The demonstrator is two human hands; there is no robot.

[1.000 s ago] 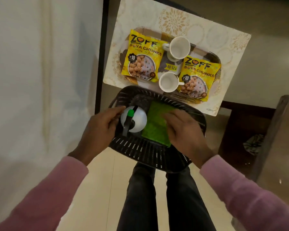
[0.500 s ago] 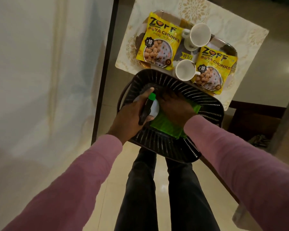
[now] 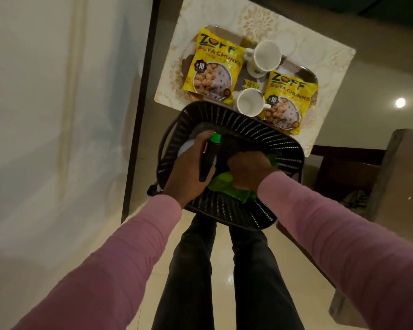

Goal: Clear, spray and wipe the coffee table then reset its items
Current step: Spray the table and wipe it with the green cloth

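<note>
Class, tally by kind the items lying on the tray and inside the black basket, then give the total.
Yellow soya chunks packets: 2
White ceramic cups: 2
White spray bottle with black nozzle: 1
Green cleaning cloth: 1
Total: 6

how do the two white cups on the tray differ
The far cup turns its handle left, toward the left soya chunks packet; the near cup turns its handle right, over the right soya chunks packet. The near cup sits at the rim of the black basket; the far cup stands further back. Both are white and look empty.
</note>
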